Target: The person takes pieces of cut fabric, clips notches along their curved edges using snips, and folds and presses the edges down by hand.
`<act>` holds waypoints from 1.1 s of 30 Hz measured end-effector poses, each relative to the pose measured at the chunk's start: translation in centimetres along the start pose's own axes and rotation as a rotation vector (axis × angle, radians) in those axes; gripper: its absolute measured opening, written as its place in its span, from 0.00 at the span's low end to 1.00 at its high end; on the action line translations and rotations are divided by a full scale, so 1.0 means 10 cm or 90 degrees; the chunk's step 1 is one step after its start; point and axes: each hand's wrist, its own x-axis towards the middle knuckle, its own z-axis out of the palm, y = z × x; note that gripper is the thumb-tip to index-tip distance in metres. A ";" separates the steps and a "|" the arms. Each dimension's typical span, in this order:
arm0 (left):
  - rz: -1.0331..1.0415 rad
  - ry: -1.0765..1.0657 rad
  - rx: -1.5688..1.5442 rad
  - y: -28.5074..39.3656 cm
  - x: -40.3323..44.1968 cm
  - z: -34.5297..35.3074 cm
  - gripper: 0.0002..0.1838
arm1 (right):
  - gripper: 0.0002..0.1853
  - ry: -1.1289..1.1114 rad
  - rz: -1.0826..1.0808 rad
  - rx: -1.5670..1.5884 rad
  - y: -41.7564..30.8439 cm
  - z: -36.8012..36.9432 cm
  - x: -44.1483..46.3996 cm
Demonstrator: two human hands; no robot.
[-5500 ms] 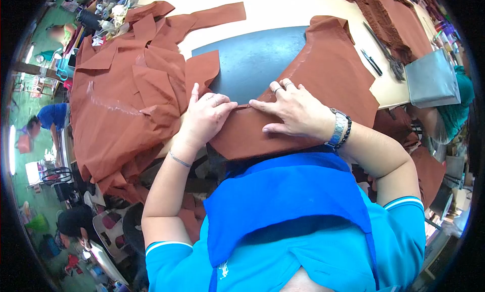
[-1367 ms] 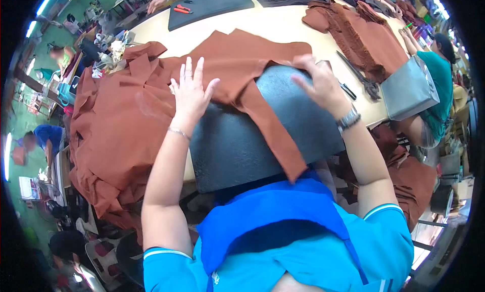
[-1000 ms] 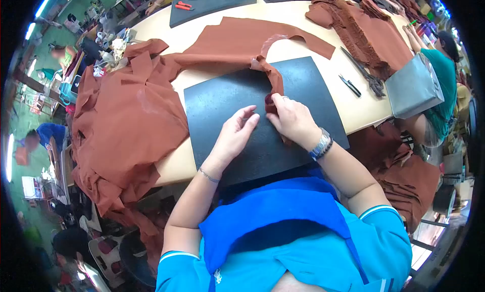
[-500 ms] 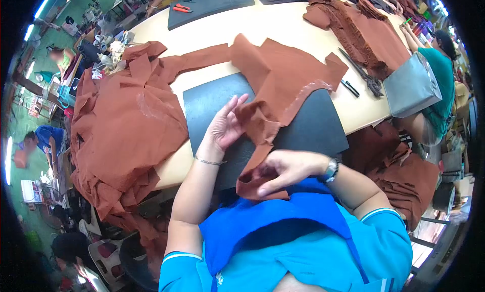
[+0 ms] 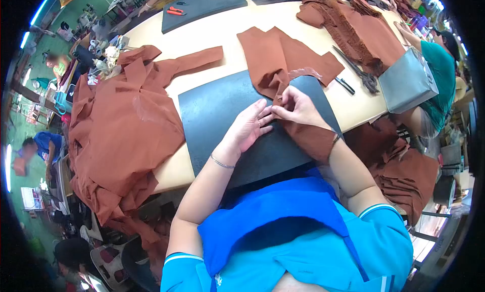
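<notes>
R grip [image 5: 279, 106] in pinch on brown cloth [image 5: 267, 59], over dk board [image 5: 217, 115]; L grip [image 5: 266, 108] just beside, hold unclear.

1. Bright, even light floods the smooth cream tabletop [image 5: 273, 15], almost bleaching it!
2. Pale sheen glides over the flat black rectangular board [image 5: 207, 120].
3. Soft shading fills the folds of the matte reddish-brown cloth piece [image 5: 310, 140].
4. Far left, a long white light tube [image 5: 8, 168] glares.
5. Fisheye edges bend, corners black, background smeary.

The cloth [image 5: 275, 62] is rust-brown, the board [image 5: 217, 123] black.
</notes>
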 end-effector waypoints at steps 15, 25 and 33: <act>-0.139 -0.200 -0.327 -0.11 -0.44 -0.12 0.22 | 0.17 -0.387 0.067 0.460 -0.67 0.37 -0.24; 0.255 0.235 0.008 -0.01 -0.78 -0.43 0.21 | 0.07 -0.130 -0.093 -0.054 -0.58 0.08 0.11; 0.326 0.305 0.099 0.07 -0.98 -0.75 0.20 | 0.43 -0.099 -0.036 -0.683 0.12 0.12 0.75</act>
